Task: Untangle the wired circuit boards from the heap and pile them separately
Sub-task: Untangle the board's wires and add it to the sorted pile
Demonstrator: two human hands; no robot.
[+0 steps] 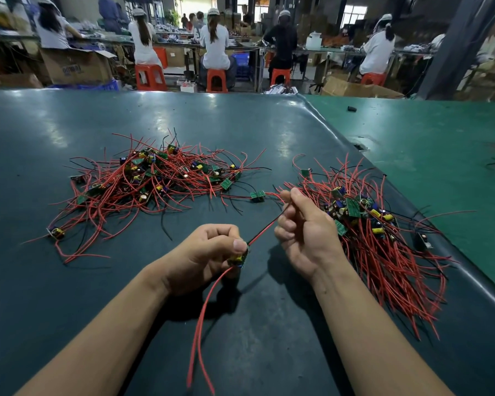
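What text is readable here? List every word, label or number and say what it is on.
None can be read for certain.
Cardboard box at far left: blue print on its side, too blurred to read.
Circuit boards in the tangled heap and the sorted pile: any markings too small to read.

L hand (212, 250) pinches a small circuit board (239, 258) w/ yellow capacitor, thumb on top; two red leads (200, 324) hang toward the viewer. R hand (303, 227) holds the board's red/black wire pair (265, 228), taut between hands. Tangled heap (152, 178) sits left-centre on dark worktop (69, 281); sorted pile (377, 235) just beside R hand. One loose board (257, 195) lies between heap and pile. Workers on orange stools (150, 77) in background.
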